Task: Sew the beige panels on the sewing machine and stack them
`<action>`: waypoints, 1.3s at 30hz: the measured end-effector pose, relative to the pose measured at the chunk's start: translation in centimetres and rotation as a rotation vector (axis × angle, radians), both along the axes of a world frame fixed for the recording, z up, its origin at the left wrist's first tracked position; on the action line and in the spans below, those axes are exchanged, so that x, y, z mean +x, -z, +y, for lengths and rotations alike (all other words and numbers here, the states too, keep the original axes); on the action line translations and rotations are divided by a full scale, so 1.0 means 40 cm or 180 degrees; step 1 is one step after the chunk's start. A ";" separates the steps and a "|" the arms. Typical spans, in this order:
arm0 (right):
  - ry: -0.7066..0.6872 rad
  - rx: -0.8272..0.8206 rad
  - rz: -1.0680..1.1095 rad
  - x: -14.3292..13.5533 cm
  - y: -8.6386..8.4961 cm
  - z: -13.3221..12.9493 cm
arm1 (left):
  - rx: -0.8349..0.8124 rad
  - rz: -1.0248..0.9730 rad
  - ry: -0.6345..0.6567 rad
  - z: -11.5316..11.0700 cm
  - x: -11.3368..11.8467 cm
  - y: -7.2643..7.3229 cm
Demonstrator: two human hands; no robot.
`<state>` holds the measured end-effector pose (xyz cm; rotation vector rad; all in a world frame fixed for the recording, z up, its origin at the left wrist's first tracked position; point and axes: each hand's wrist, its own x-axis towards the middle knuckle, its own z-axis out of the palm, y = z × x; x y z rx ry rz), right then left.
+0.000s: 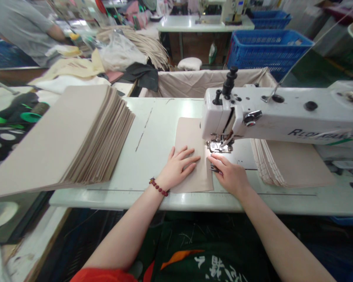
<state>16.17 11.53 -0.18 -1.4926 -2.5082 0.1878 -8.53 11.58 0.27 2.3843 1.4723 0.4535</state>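
Observation:
A beige fabric panel (191, 135) lies on the pale sewing table (129, 196), its right edge beside the presser foot (220, 147) of the white sewing machine (276, 117). My left hand (179, 168), with a red bead bracelet at the wrist, rests flat on the panel with fingers spread. Just below the presser foot, my right hand (229, 172) is closed around small dark snips (215, 169), its fingertips near the panel's right edge.
A tall stack of beige panels (61, 137) stands at the left. More panels with stitched edges (297, 162) lie under the machine arm at the right. Behind are a cloth-lined bin (188, 83), blue crates (270, 43) and a person in grey (23, 27).

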 end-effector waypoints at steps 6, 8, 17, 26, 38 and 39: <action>0.0024 0.0011 0.0020 -0.001 0.002 0.000 | 0.0008 -0.0011 0.0009 0.001 -0.002 0.003; 0.0026 0.0017 0.0035 -0.002 0.003 -0.001 | 0.0008 -0.0018 0.0009 0.001 -0.003 0.004; 0.0018 -0.0003 0.0040 0.000 0.005 0.000 | -0.0030 -0.0024 -0.0013 0.001 0.001 0.000; 0.0016 -0.0020 0.0052 0.000 0.004 0.001 | -0.0058 0.0045 -0.0016 0.004 0.003 0.001; 0.0007 0.0024 0.0139 0.002 0.011 0.003 | 0.0063 0.0227 -0.0162 0.009 0.012 0.018; 0.0002 0.0021 0.0147 0.002 0.012 0.003 | 0.0066 0.0243 -0.0168 0.009 0.012 0.018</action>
